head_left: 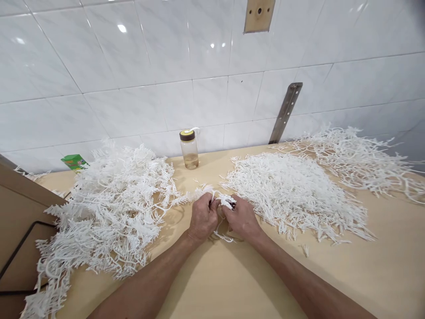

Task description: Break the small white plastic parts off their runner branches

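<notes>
Cannot read the writing on the green box [73, 162], just behind the left pile [113, 204] near the back left corner; can make out only coloured print, too small. Can see a clear bottle [190, 153] upright near the back edge, left of centre, with a dark, yellow-topped lid and pale brownish liquid.

Working over a pale yellowish counter [392, 248], up against a wall [159, 62] of glossy white tiles, fitted with a tan plate [260, 15] and a holed metal bracket [286, 113]. Also visible at the left edge: a brown panel [20, 204] with a black rod [20, 248].

Holding a white strand [226, 200] between both hands, over the middle of the counter. Gripping it with the left hand [203, 218], fingers curled, thumb closed down; pinching it with the right hand [243, 218], fingers likewise closed. Can see the right pile [292, 186] beyond, with looser strands [361, 159] towards the back right corner.
</notes>
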Tool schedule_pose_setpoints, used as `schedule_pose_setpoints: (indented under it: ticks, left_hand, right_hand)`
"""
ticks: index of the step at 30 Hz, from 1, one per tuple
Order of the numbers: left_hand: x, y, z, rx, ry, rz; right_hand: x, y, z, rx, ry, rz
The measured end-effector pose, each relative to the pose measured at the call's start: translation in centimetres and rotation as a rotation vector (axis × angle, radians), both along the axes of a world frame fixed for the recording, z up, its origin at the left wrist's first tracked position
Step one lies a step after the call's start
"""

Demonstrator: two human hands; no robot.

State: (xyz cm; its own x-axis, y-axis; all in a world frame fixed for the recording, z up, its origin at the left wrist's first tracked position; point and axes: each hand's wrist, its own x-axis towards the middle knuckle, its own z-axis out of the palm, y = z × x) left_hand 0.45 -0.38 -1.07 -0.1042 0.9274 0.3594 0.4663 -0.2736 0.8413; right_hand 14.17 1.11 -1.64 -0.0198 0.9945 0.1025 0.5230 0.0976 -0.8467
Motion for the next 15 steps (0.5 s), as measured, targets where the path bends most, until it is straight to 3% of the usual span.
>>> schedule_pose_setpoints:
  ticks: [4, 7, 11, 15]
  left_hand:
    - [-0.1, 0.3, -0.2, -0.113, -0.275, -0.078]
    - [-0.3, 0.5, -0.1, -0.240, -0.363, -0.117]
    - [-0.4, 0.6, 0.7, -0.335, -0.464, -0.077]
    - [-0.2, 0.3, 2.0, -0.405, -0.512, -0.058]
  right_hand:
    - [1.2, 0.4, 0.5, -0.066, 0.140, -0.112]
    - [2.1, 0.4, 1.1, -0.043, 0.201, -0.129]
    - [3.3, 0.7, 1.9, 0.134, 0.140, -0.261]
    - [5.2, 1.8, 2.0, 0.321, -0.063, -0.368]
